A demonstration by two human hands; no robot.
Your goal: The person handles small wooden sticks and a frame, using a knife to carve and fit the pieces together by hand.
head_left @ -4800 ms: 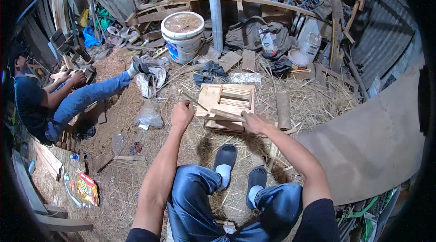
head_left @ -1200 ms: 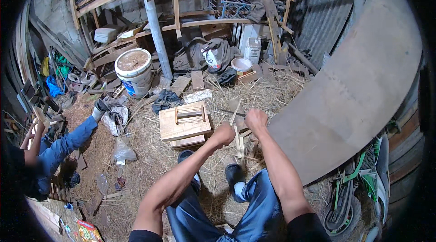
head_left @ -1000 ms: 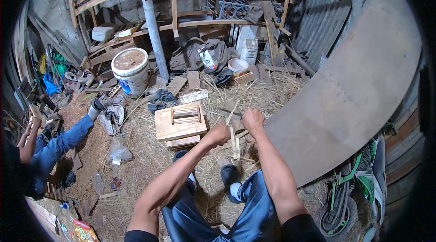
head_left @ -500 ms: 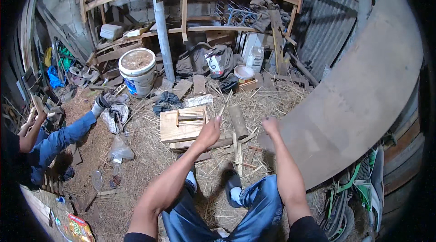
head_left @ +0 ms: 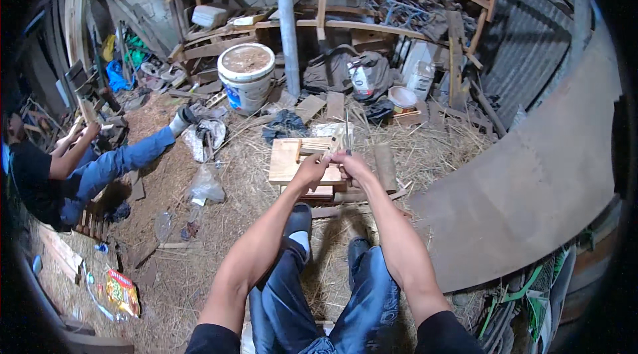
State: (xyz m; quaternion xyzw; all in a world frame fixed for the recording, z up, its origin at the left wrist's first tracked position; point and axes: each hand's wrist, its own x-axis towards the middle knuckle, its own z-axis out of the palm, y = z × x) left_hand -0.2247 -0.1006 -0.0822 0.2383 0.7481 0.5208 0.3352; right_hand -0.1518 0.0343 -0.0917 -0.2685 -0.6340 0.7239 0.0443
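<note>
My left hand (head_left: 311, 173) is closed on a pale thin wooden strip (head_left: 337, 140) that points up and away from me. Close against it, my right hand (head_left: 353, 166) is curled round a thin dark rod-like tool (head_left: 347, 129); its exact kind is too small to make out. Both hands meet in front of a light wooden board (head_left: 284, 162), partly covering it. A small slatted wooden frame (head_left: 311, 146) lies on that board. Right of the hands is a short log (head_left: 384, 166).
Straw and wood scraps cover the ground. A white bucket (head_left: 247, 81) stands at the far left of the board. A person (head_left: 53, 161) sits at the left, legs stretched out. A large brown sheet (head_left: 518, 174) leans at the right, above a green motorbike (head_left: 531, 294).
My hands have come together; the right one moved in from beside the brown sheet, and its dark tool now shows. The view has swung left, showing more of the seated person.
</note>
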